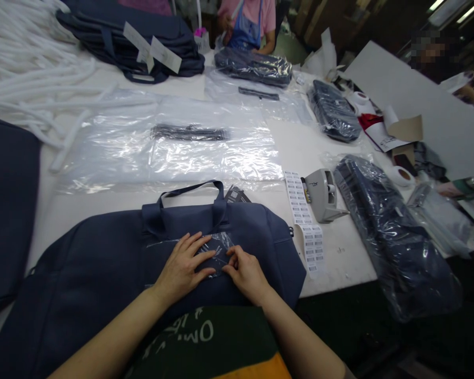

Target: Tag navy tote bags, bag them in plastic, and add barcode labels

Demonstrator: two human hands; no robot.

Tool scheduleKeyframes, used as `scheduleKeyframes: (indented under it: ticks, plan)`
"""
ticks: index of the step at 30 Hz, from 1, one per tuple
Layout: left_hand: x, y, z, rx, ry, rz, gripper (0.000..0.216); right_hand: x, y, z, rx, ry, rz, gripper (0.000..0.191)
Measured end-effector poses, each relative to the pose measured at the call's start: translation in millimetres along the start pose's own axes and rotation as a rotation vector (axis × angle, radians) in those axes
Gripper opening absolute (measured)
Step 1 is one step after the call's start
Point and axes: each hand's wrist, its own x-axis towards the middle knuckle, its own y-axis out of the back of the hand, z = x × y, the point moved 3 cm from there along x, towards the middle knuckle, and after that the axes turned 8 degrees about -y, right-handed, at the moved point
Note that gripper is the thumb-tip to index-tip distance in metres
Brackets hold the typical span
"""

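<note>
A navy duffel bag (102, 247) lies flat before me, its strap handle (193, 187) pointing away. On its upper face rests a small clear plastic bag (218, 247). My left hand (187, 260) lies flat across that plastic with fingers spread. At the plastic's right end, my right hand (245, 268) pinches its edge between thumb and fingers. A dark printed tag (237, 195) pokes out behind the duffel bag beside the handle.
Large clear plastic sheets (114, 147) cover the table beyond the bag. To the right are a barcode label strip (314, 247), a grey label dispenser (322, 195) and a plastic-wrapped navy bag (395, 237). White tubes (27, 68) pile up at far left. A co-worker (248, 26) is across the table.
</note>
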Motion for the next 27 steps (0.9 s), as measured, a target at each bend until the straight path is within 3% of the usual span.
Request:
scheduleKeyframes:
  ticks: [4, 7, 10, 13, 18, 22, 27]
  plan:
    - [0, -1, -1, -0.022, 0.021, -0.004, 0.037, -8, 1, -2, -0.07, 0.036, 0.037, 0.022]
    - [0, -2, -3, -0.045, 0.034, -0.002, 0.038, -14, 4, -8, -0.197, 0.152, 0.128, 0.007]
    - [-1, -1, -4, -0.065, 0.032, -0.002, 0.035, -17, 9, -13, -0.239, 0.308, 0.256, 0.006]
    - [0, 0, -4, -0.094, 0.031, -0.012, 0.028, -12, 15, -13, -0.206, 0.385, 0.239, 0.005]
    - [6, 2, -1, -0.137, 0.107, -0.013, 0.015, 11, 18, -5, -0.05, 0.219, 0.016, 0.011]
    - [11, 2, 1, -0.142, 0.172, 0.025, 0.016, 23, 17, 2, 0.061, 0.109, 0.006, 0.013]
    - [11, 0, 0, -0.134, 0.186, 0.01, 0.016, 25, 17, 5, 0.071, 0.097, 0.013, 0.014]
